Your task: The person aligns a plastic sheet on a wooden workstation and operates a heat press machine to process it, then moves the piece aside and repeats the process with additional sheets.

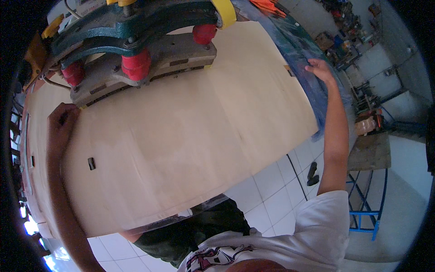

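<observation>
A large pale beige sheet (181, 136) lies across the work surface in front of me, its right end reaching over blue plastic sheeting (312, 97). At the far left, my left hand (63, 119) rests on the sheet with curled fingers, beside the left end of a grey metal bar (158, 63). Whether anything is in those fingers is hidden. My right hand (321, 70) is past the sheet's right edge, above the blue plastic, fingers apart and holding nothing. A small black rectangular piece (92, 163) sits on the sheet near my left forearm.
A dark green cast-metal machine frame (154, 31) with red cushions (136, 65) stands over the sheet's far side. Orange cloth (268, 6) lies at the back. A chair with blue legs (366, 213) stands right. Black footwear (312, 174) lies on the white tiled floor (267, 183).
</observation>
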{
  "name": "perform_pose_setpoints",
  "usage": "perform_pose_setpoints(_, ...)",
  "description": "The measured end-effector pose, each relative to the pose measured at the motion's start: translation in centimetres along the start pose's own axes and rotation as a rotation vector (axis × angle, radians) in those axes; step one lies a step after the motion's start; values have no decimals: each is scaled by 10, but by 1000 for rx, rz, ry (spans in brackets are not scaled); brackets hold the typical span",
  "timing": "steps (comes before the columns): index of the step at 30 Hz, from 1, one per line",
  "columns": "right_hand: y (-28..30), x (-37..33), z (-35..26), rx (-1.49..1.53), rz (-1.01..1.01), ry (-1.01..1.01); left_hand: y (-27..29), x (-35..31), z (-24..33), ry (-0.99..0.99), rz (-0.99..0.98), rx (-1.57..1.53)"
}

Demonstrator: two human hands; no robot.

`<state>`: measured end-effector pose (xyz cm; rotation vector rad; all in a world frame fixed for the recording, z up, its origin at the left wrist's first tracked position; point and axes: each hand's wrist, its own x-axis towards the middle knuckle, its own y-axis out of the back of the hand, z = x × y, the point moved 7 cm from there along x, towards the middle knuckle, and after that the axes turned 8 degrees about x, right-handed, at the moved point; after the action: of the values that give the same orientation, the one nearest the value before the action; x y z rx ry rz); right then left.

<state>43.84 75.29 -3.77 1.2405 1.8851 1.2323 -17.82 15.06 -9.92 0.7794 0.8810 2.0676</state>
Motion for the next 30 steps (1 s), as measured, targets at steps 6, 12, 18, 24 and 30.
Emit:
perform_pose_setpoints(6,-15,-29,-73,-138,11,39,3,-4,1,-80,22,20)
perform_pose_setpoints(12,-16,-24,-67,-205,-50,34,5,-2,4,-17,22,-56)
perform_pose_setpoints(18,-27,-25,-58,-34,-84,33,2,-2,5,19,4,-42)
perform_pose_setpoints(24,-26,-27,-48,48,-36,131,3,-1,2,-41,17,7)
perform_pose_setpoints(30,-26,-28,-42,48,8,102,7,-3,-1,-26,26,21)
